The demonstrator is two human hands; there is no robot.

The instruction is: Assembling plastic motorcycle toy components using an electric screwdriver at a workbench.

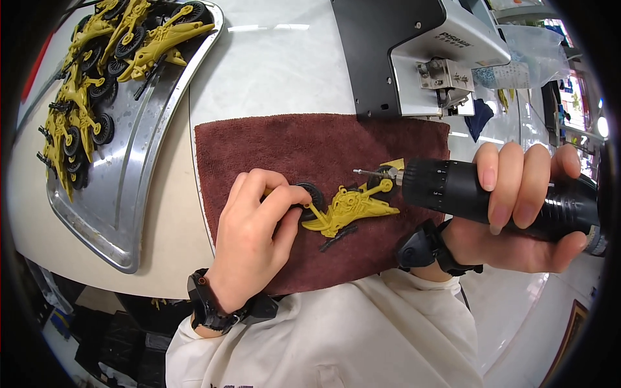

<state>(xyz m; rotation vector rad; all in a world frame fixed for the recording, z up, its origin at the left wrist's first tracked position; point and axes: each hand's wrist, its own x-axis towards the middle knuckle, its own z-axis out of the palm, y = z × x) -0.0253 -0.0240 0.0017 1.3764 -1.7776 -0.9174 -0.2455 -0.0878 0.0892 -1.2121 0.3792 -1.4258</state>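
Observation:
A yellow plastic toy motorcycle with black wheels lies on its side on a brown towel. My left hand is closed at its left end, thumb and forefinger pinching at the fork beside the left black wheel. The fingertips partly cover that spot, so a small part there may be hidden. My right hand is wrapped round a black electric screwdriver. The screwdriver lies sideways in the air, its thin metal bit pointing left, and its nose overlaps the motorcycle's right wheel.
At the far left a metal tray carries several similar yellow toy motorcycles. Beyond the towel stands a black-and-white bench machine with a metal fixture. A clear plastic bag and a dark blue cloth are at the far right.

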